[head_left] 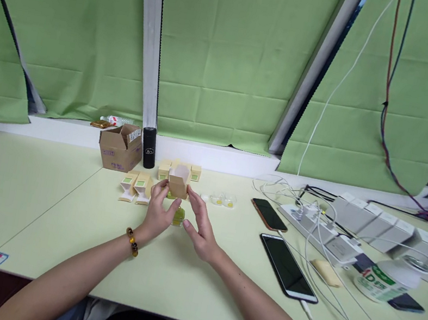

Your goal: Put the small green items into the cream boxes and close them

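Observation:
A small tan cardboard box [178, 187], with its flap raised, is held between the fingers of my left hand [157, 217] and my right hand [201, 232]. The left fingers press on its left side, and the right fingertips on its right side. Just below it, between my two thumbs, a small clear container with something yellow-green [178, 216] rests on the table. Two similar boxes with open flaps [136, 185] lie to the left of my hands. More small boxes [195, 173] stand in a group behind. Clear round containers with yellow bits [223, 200] sit to the right.
An open brown carton [120, 149] and a black bottle [149, 147] stand at the back left. On the right lie two phones [288, 267], a power strip [319, 234] with tangled cables, a white bottle [391, 278] and a row of white boxes [392, 230].

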Available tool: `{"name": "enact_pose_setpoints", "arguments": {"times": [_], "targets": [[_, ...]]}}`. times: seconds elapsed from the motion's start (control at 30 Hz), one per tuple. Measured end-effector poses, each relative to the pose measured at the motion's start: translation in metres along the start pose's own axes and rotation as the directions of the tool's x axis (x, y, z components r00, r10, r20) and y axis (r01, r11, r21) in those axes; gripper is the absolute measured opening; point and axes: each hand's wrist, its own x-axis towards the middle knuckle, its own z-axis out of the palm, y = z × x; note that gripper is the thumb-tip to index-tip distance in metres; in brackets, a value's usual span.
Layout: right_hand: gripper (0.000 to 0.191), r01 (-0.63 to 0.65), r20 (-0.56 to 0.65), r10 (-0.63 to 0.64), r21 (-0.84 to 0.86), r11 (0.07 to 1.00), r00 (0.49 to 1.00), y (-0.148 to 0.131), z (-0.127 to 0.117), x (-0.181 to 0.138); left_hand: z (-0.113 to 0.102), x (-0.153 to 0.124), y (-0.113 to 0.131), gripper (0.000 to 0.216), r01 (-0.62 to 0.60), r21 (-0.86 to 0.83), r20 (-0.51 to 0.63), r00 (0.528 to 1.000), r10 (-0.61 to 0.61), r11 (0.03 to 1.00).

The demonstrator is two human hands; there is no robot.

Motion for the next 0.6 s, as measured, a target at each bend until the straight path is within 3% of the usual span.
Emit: {"name": "enact_pose_setpoints", "arguments": {"times": [0.2,0.37,0.47,0.6], "targets": [[0.042,0.074,0.076,-0.067,-0.103,0.992,0.995,0.011,-0.003,-0.002,0.0,0.009,-0.011,0.041,0.153,-0.209,-0.037,0.986,-0.164,0.966],[0.025,0.036,-0.063,-0.061,-0.344,0.938,0.996,0.031,-0.008,-0.001,-0.003,0.017,-0.028,0.05,0.207,-0.281,-0.011,0.976,-0.219,0.937],[0.032,-0.046,-0.073,0.01,-0.505,0.862,0.997,0.041,-0.011,-0.001,-0.01,0.026,-0.036,0.055,0.266,-0.293,-0.004,0.96,-0.279,0.918],[0.056,-0.125,-0.008,0.152,-0.614,0.78,0.988,0.051,-0.008,-0.004,-0.019,0.04,-0.036,0.052,0.311,-0.245,0.068,0.95,-0.304,0.918]]}}
